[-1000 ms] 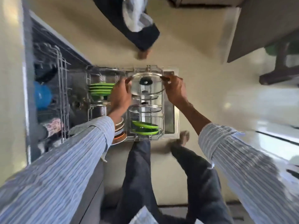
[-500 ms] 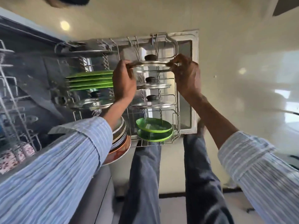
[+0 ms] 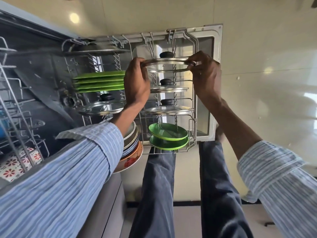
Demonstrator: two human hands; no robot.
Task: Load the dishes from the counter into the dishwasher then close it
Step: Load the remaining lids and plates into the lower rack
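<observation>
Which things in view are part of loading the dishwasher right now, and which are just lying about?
In the job:
glass lid, gripped by left hand and right hand
lower rack
racked lids
green plates
green bowls

Lying about:
floral cloth at lower left

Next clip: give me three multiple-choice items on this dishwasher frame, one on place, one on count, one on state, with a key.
1. Where is the held lid?
A. far end of the lower rack
B. on the floor
C. in the upper rack

2. How many green bowls sit at the rack's near end?
A. none
B. two
C. five

3. How is the held lid gripped?
A. by its knob
B. by one hand
C. by its rim, with both hands

Key: 1 A, it is over the tines beyond two other lids; 2 B, two are stacked there; 3 C, the left hand and right hand pinch opposite edges.
</observation>
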